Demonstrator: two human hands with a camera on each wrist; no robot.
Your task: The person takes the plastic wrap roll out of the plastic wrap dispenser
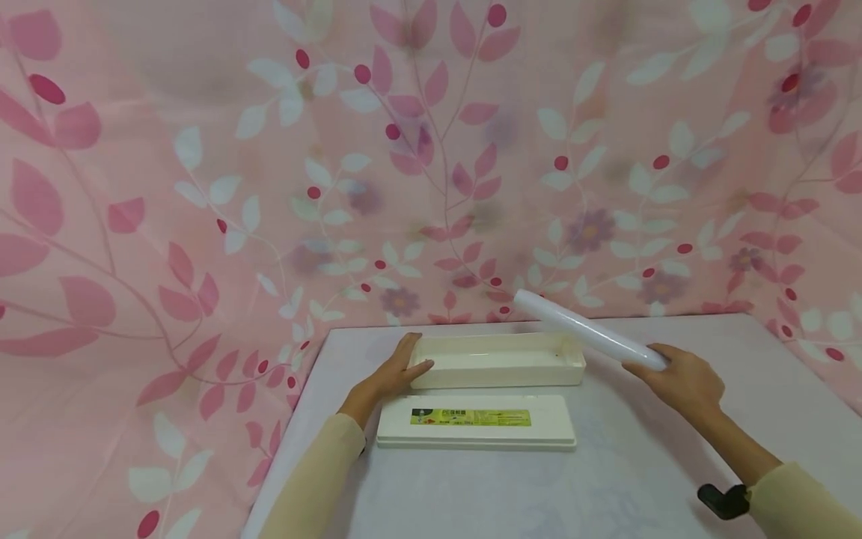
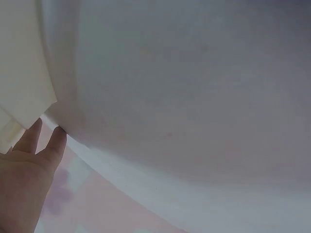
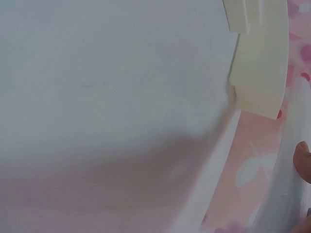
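A long cream plastic box (image 1: 498,376) stands with its top off near the back of the table, its inside visible. At its left end my left hand (image 1: 393,373) grips it, thumb over the near corner and fingers at the far side. Some fingers (image 2: 57,145) touch the box's end in the left wrist view. My right hand (image 1: 690,380) holds a white roll of cling film (image 1: 586,329) by its near right end. The roll slants up to the left, its far end above the box's right end. In front lies the box's lid (image 1: 474,436) with a yellow-green label.
A pale cloth covers the table (image 1: 485,494). Behind and to the sides hangs a pink curtain (image 1: 431,150) with a leaf pattern, close to the table's back edge. A black strap (image 1: 723,501) is on the right wrist.
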